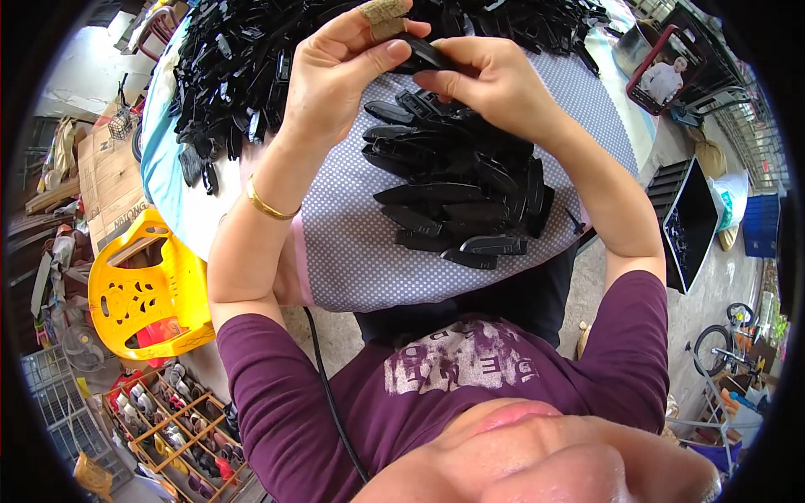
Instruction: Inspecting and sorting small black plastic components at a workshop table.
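Note:
Over the far half of the table, my left hand [327,84] and my right hand [507,90] hold one black plastic piece [426,55] between them. Thumb and fingers of each hand pinch it, the left at one end and the right at the other. A tan wrap [384,17] covers finger parts of my left hand. Just below my hands, a small pile of long black plastic pieces [457,214] lies on a dotted grey cloth [352,268]. Beyond them spreads a large heap of similar black parts [239,63]. The held piece's exact kind cannot be made out.
A yellow plastic chair [155,289] stands left of the table. To the right are a black crate [681,222], a blue crate [761,226] and a red-edged phone [667,74]. A shoe rack [180,436] sits lower left. One black cable [325,373] hangs beside my left arm.

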`<state>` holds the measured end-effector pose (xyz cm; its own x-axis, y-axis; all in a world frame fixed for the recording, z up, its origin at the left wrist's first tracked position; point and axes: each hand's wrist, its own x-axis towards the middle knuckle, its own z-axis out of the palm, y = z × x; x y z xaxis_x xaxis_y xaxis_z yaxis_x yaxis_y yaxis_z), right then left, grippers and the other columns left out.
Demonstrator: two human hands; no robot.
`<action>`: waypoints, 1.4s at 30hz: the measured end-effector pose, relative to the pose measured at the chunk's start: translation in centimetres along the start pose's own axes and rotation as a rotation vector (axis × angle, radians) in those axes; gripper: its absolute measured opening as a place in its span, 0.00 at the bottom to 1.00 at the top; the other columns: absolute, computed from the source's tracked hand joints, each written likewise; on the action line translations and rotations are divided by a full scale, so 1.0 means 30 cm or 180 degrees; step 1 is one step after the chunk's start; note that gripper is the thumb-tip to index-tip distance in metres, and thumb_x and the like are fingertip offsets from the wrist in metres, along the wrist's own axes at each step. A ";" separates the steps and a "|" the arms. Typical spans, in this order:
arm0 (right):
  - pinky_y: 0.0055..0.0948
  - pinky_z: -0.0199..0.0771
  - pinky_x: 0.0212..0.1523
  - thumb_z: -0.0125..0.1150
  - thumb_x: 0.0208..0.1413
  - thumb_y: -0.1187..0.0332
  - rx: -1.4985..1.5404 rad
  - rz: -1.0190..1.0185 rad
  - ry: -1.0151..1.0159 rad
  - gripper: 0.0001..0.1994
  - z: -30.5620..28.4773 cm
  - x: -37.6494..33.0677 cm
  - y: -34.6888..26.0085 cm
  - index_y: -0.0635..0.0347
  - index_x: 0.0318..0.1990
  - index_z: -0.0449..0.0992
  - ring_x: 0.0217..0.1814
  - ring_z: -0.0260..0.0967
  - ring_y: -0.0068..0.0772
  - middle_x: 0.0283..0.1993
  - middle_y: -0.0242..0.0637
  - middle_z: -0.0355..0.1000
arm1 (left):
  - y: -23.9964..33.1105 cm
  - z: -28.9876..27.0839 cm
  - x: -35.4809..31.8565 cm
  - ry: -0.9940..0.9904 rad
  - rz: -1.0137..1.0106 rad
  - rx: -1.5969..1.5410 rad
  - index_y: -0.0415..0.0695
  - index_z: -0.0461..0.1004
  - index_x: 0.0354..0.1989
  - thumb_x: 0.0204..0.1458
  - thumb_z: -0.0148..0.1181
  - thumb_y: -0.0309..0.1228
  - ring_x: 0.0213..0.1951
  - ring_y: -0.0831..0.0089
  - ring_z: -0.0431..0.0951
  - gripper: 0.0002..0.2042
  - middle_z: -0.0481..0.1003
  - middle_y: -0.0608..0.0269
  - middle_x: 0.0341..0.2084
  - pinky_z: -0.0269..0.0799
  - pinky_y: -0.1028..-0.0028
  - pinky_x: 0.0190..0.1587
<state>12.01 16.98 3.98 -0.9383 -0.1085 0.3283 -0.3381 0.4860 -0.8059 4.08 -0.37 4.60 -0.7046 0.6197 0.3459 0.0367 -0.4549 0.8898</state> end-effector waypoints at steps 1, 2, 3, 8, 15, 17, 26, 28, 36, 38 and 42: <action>0.17 0.70 0.30 0.64 0.50 0.63 -0.0072 -0.0139 0.0149 0.18 0.006 -0.005 -0.001 0.67 0.42 0.74 0.27 0.71 0.19 0.26 0.32 0.72 | 0.002 0.000 0.000 -0.0121 -0.0001 0.0016 0.36 0.70 0.49 0.48 0.52 0.11 0.45 0.69 0.75 0.18 0.75 0.58 0.41 0.71 0.75 0.48; 0.18 0.70 0.29 0.66 0.48 0.64 -0.0136 -0.0294 0.0284 0.18 0.015 -0.005 -0.006 0.67 0.42 0.74 0.27 0.70 0.20 0.25 0.31 0.72 | -0.029 -0.018 0.025 -0.0111 0.0005 0.0021 0.36 0.70 0.49 0.48 0.52 0.11 0.45 0.69 0.75 0.18 0.75 0.58 0.41 0.71 0.75 0.48; 0.18 0.70 0.29 0.66 0.48 0.64 -0.0107 -0.0320 0.0258 0.18 0.031 -0.001 -0.013 0.67 0.42 0.74 0.27 0.70 0.20 0.25 0.31 0.72 | -0.081 -0.054 0.065 -0.0871 0.0743 -0.0616 0.36 0.71 0.49 0.48 0.52 0.11 0.45 0.69 0.75 0.18 0.75 0.58 0.41 0.71 0.75 0.47; 0.29 0.72 0.31 0.67 0.45 0.60 -0.0873 -0.0842 0.0063 0.18 -0.006 0.041 0.018 0.62 0.41 0.77 0.29 0.73 0.37 0.31 0.42 0.75 | 0.048 0.010 -0.002 0.0010 0.0025 0.0409 0.36 0.71 0.47 0.49 0.52 0.12 0.43 0.71 0.76 0.17 0.75 0.59 0.39 0.72 0.76 0.46; 0.35 0.72 0.40 0.60 0.44 0.61 -0.1985 -0.0702 -0.0251 0.13 0.016 0.158 0.116 0.53 0.38 0.79 0.41 0.72 0.40 0.36 0.39 0.75 | 0.068 0.158 -0.123 -0.1704 0.1860 0.3611 0.43 0.76 0.40 0.35 0.68 0.27 0.33 0.67 0.72 0.19 0.74 0.65 0.26 0.68 0.72 0.37; 0.36 0.72 0.40 0.60 0.44 0.60 -0.2136 -0.0627 -0.0243 0.13 0.051 0.167 0.113 0.53 0.36 0.79 0.40 0.72 0.41 0.35 0.39 0.74 | 0.058 0.164 -0.140 -0.1748 0.1933 0.3941 0.44 0.76 0.38 0.31 0.69 0.31 0.38 0.66 0.70 0.20 0.74 0.66 0.28 0.67 0.70 0.42; 0.36 0.73 0.37 0.58 0.43 0.67 -0.2206 -0.0321 -0.0442 0.07 0.060 0.130 0.097 0.58 0.30 0.74 0.36 0.72 0.40 0.33 0.39 0.73 | 0.145 -0.119 -0.023 -0.0559 -0.0931 0.6554 0.38 0.75 0.28 0.41 0.65 0.39 0.35 0.59 0.76 0.15 0.76 0.55 0.26 0.74 0.66 0.35; 0.35 0.72 0.39 0.56 0.45 0.68 -0.2007 -0.0094 -0.0605 0.07 0.062 0.127 0.094 0.58 0.32 0.74 0.36 0.73 0.41 0.33 0.40 0.74 | 0.124 -0.152 -0.023 -0.0602 -0.0553 0.6523 0.38 0.74 0.28 0.42 0.64 0.35 0.33 0.60 0.76 0.12 0.75 0.55 0.26 0.73 0.66 0.37; 0.21 0.71 0.34 0.51 0.59 0.72 -0.0202 -0.1034 0.1021 0.09 0.050 0.122 0.084 0.65 0.44 0.72 0.32 0.73 0.26 0.31 0.35 0.74 | 0.092 -0.057 0.004 0.0138 0.0430 0.4471 0.37 0.71 0.29 0.45 0.60 0.27 0.25 0.73 0.75 0.07 0.75 0.59 0.25 0.69 0.78 0.28; 0.20 0.69 0.32 0.50 0.59 0.72 0.0233 -0.0565 0.0960 0.09 0.050 0.118 0.054 0.66 0.44 0.71 0.31 0.70 0.24 0.30 0.35 0.72 | 0.077 -0.057 0.004 0.0390 0.0151 0.3326 0.36 0.72 0.40 0.52 0.57 0.29 0.30 0.78 0.78 0.11 0.75 0.59 0.40 0.69 0.83 0.28; 0.19 0.66 0.30 0.48 0.61 0.70 0.0728 0.0077 0.0913 0.12 0.026 0.104 0.003 0.67 0.48 0.70 0.28 0.63 0.17 0.28 0.27 0.67 | 0.064 -0.084 0.024 0.0069 -0.0434 0.1515 0.37 0.65 0.56 0.54 0.55 0.24 0.36 0.69 0.79 0.20 0.71 0.58 0.46 0.73 0.83 0.34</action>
<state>8.99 16.01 4.55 -0.8989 0.1639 0.4064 -0.3539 0.2754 -0.8938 1.85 -2.41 5.83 -0.7399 0.6375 0.2150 0.2590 -0.0250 0.9655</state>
